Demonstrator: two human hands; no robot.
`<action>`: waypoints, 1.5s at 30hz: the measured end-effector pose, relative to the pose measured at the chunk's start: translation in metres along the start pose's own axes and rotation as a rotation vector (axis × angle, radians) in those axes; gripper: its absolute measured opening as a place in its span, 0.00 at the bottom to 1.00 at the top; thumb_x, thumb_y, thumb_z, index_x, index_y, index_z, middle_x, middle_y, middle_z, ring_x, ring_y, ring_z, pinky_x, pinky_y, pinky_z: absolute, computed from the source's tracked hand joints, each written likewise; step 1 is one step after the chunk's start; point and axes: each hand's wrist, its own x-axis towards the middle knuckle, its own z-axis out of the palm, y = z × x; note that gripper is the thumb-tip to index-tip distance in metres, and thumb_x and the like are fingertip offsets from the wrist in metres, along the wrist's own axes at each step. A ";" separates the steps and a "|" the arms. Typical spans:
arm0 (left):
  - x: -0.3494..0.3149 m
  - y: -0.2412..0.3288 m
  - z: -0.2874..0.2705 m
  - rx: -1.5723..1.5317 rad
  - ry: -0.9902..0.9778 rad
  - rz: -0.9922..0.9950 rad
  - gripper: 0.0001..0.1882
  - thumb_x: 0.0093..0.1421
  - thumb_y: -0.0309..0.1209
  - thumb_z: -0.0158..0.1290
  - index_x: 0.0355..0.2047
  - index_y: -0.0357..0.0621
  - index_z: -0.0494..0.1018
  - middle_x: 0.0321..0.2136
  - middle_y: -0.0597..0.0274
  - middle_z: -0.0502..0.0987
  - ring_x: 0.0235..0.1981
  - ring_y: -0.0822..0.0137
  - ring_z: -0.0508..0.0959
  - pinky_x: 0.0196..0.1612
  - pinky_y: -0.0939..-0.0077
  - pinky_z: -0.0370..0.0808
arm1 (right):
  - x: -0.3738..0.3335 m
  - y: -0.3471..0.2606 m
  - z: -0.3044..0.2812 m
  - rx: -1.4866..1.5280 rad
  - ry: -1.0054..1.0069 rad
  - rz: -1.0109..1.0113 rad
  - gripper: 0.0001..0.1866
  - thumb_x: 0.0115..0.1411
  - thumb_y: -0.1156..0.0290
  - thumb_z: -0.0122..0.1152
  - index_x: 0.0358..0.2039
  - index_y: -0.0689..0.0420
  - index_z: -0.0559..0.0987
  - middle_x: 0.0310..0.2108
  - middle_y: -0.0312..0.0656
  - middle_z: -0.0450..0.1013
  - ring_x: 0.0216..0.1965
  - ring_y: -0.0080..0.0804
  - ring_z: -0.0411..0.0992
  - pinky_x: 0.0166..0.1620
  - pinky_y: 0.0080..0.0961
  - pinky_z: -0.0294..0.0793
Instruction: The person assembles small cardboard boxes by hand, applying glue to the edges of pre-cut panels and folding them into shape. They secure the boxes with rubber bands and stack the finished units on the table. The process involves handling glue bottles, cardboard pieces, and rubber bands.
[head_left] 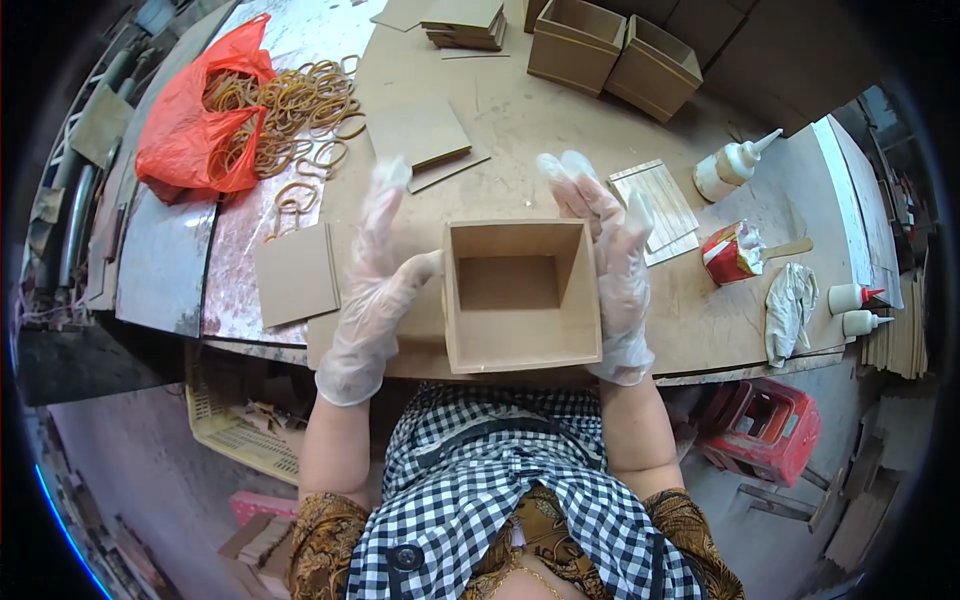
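Open box (521,296) held between two gloved hands at the counter's (560,130) near edge.

The box sits mouth-up, its inside bare; the left hand (378,290) lies flat against its left wall, fingers spread upward, thumb touching the rim; the right hand (612,262) presses flat on the right wall, fingers open and straight; a board (296,274) lies just left of the left hand; striped panels (658,208) lie just right of the right hand; farther out, a glue bottle (732,165), a rag (789,308), rubber bands (300,105) beside a red bag (195,130), two more boxes (612,55).
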 end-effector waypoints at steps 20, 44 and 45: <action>-0.010 0.012 0.001 -0.295 -0.409 -0.149 0.80 0.21 0.47 0.79 0.72 0.48 0.41 0.71 0.52 0.44 0.73 0.55 0.44 0.72 0.59 0.42 | -0.014 -0.034 -0.059 -0.561 -0.506 0.287 0.85 0.16 0.47 0.84 0.72 0.61 0.42 0.74 0.51 0.35 0.74 0.44 0.35 0.72 0.40 0.35; -0.015 0.000 -0.008 -0.043 -0.474 0.123 0.87 0.16 0.57 0.76 0.73 0.53 0.32 0.73 0.46 0.31 0.74 0.54 0.32 0.71 0.54 0.37 | -0.016 -0.036 -0.069 -0.643 -0.589 0.162 0.84 0.20 0.34 0.74 0.72 0.57 0.36 0.74 0.55 0.33 0.74 0.47 0.32 0.72 0.42 0.35; -0.012 0.006 -0.009 -0.044 -0.478 0.070 0.88 0.16 0.58 0.75 0.73 0.54 0.30 0.73 0.47 0.30 0.74 0.53 0.31 0.71 0.54 0.36 | -0.017 -0.037 -0.067 -0.589 -0.537 0.128 0.84 0.20 0.35 0.74 0.72 0.57 0.35 0.74 0.56 0.33 0.74 0.46 0.31 0.72 0.42 0.34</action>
